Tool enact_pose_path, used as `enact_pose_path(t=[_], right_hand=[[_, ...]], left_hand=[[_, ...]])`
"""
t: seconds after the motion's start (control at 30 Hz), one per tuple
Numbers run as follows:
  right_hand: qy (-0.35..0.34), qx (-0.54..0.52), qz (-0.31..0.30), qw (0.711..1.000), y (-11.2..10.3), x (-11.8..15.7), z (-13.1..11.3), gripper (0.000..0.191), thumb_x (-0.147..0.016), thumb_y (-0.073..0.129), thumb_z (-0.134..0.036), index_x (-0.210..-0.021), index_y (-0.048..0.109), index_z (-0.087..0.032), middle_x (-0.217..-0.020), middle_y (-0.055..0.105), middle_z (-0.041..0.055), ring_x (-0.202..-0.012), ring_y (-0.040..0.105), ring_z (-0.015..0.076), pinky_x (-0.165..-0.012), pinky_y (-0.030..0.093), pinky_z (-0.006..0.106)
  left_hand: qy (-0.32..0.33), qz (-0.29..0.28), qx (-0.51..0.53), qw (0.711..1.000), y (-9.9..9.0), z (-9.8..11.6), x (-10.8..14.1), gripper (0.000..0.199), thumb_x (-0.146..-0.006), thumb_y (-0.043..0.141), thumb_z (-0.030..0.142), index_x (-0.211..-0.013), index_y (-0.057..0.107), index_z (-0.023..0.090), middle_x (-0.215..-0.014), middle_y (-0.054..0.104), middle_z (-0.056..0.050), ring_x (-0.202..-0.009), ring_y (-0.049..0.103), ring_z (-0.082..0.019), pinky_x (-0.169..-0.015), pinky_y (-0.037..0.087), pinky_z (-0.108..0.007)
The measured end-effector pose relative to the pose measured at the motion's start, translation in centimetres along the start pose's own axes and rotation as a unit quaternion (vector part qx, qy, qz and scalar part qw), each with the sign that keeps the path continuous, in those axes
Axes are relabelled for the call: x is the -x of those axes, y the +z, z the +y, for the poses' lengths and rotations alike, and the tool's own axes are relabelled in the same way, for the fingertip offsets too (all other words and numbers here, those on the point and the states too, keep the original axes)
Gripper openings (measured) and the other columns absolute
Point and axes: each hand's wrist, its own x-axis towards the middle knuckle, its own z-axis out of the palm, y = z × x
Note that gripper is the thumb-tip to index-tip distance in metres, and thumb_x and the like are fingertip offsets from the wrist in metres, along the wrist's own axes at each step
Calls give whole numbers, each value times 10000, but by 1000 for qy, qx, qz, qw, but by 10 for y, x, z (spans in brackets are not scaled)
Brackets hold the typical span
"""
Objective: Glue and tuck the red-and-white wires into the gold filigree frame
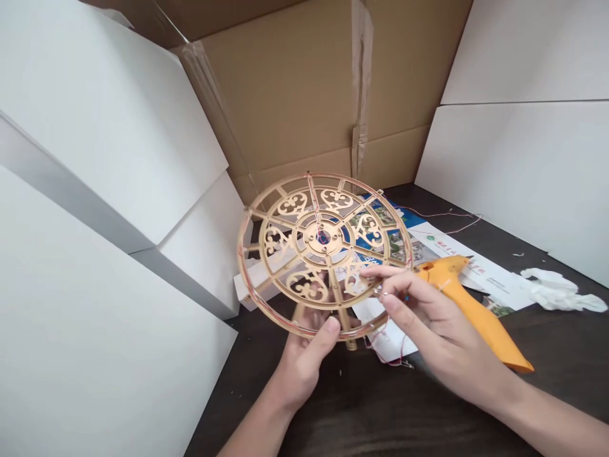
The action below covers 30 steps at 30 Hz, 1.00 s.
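Note:
A round gold-coloured openwork frame (342, 298), with spokes and heart-shaped scrollwork, is tilted up above the table. My left hand (304, 362) grips its near edge, thumb on top and fingers underneath, partly seen through the gaps. Thin red wire (313, 197) follows a spoke to the hub, and more runs around the rim. At the lower right rim my right hand (428, 317) is closed in a pinch. A small pale bit shows at its fingertips, too small to name. Loose red and white wires (392, 363) dangle below the rim near that hand.
An orange glue gun (476, 311) lies right of the frame on printed paper sheets (499, 282). Crumpled white tissue (561, 291) sits farther right. Thin wire (457, 214) trails across the dark table (361, 412). White boxes (95, 127) and cardboard (295, 89) wall in the area.

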Motion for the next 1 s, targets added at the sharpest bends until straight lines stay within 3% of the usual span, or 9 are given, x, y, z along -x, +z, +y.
enact_pose_path(t=[0.2, 0.33, 0.5, 0.67, 0.73, 0.77, 0.8, 0.9, 1.0], right_hand=[[-86, 33, 53, 994, -9, -9, -1, 107, -1040, 521, -300, -970, 589, -256, -1137, 643, 10, -1123, 613, 116, -937, 511, 206], [-101, 10, 0, 995, -10, -10, 0, 82, -1039, 521, -284, -988, 576, -254, -1184, 638, 16, -1158, 625, 142, -945, 541, 262], [-88, 133, 60, 985, -36, -27, -22, 72, -1004, 578, -292, -1001, 596, -222, -1322, 587, 49, -655, 634, 61, -568, 540, 232], [-85, 255, 138, 953, -73, -89, -68, 185, -965, 623, -328, -872, 632, -167, -775, 629, 7, -650, 579, 87, -601, 468, 208], [-74, 185, 137, 970, -81, -127, -80, 207, -970, 586, -325, -921, 603, -125, -778, 620, -15, -637, 576, 41, -644, 465, 183], [-59, 134, 124, 981, -83, -146, -84, 234, -1017, 419, -273, -1046, 570, -96, -797, 600, -34, -645, 597, 18, -667, 461, 195], [-49, 103, 105, 988, -85, -164, -87, 523, -1001, 35, -206, -1179, 488, -15, -873, 547, -25, -794, 648, -4, -726, 408, 242], [-23, 25, 102, 994, -87, -201, -91, 246, -1056, 370, -279, -1180, 510, -118, -1126, 668, 56, -931, 725, 136, -749, 551, 230], [45, 71, 21, 996, -89, -200, -83, 261, -1018, 473, -295, -1206, 536, -126, -1330, 631, 137, -942, 738, 210, -744, 627, 343]], left_hand=[[-4, -69, 124, 990, -6, 17, -5, 383, -977, 515, 407, -1263, 699, 229, -1361, 623, -110, -1259, 575, -329, -1003, 520, -463], [-6, -8, 180, 984, -12, 29, -12, 396, -972, 452, 415, -1099, 750, 186, -1178, 686, -125, -1137, 615, -313, -859, 563, -426], [6, 66, 105, 992, -23, 26, -18, 259, -949, 538, 323, -1020, 732, 167, -1000, 686, -106, -834, 620, -209, -634, 521, -315], [-24, 61, 27, 997, -24, 14, -18, 231, -966, 589, 342, -1108, 683, 186, -1234, 652, -117, -703, 606, -148, -557, 500, -298], [-19, 57, 1, 998, -23, 12, -19, 227, -959, 616, 328, -1133, 669, 192, -1316, 623, -129, -713, 620, -144, -553, 516, -296], [-19, 56, -10, 998, -23, 12, -19, 232, -959, 622, 326, -1138, 666, 186, -1313, 626, -135, -722, 624, -144, -561, 528, -297], [-21, 59, -17, 998, -23, 13, -19, 238, -959, 626, 325, -1145, 664, 181, -1307, 631, -139, -737, 630, -146, -571, 541, -297], [-28, 67, -25, 997, -23, 14, -19, 249, -957, 638, 323, -1156, 657, 175, -1281, 645, -126, -776, 644, -148, -623, 584, -304], [-26, 60, -24, 998, -22, 14, -18, 238, -951, 650, 324, -1137, 659, 177, -1211, 661, -88, -809, 661, -147, -736, 633, -342]])
